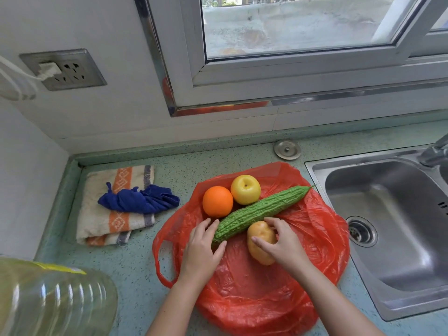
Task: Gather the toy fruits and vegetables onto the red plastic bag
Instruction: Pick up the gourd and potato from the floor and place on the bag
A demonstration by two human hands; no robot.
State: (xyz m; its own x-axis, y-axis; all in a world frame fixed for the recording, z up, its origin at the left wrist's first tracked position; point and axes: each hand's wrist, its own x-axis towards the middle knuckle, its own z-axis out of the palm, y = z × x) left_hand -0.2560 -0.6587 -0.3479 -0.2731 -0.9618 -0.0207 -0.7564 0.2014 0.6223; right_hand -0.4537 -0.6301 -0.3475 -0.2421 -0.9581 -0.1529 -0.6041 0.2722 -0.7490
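A red plastic bag (254, 287) lies flat on the green counter. On it rest an orange (217, 201), a yellow apple (245, 189), a long green bitter gourd (259, 210) lying diagonally, and a tan potato (260, 243). My left hand (202, 251) wraps around the near end of the bitter gourd. My right hand (283, 243) grips the potato from its right side, fingers curled over it. The potato lies just beside the gourd's middle.
A folded striped towel (97, 221) with a blue cloth (140, 200) on it lies left of the bag. A steel sink (392, 226) with a drain is on the right. A large clear oil bottle (48, 299) stands at the near left. A round metal cap (287, 149) sits by the wall.
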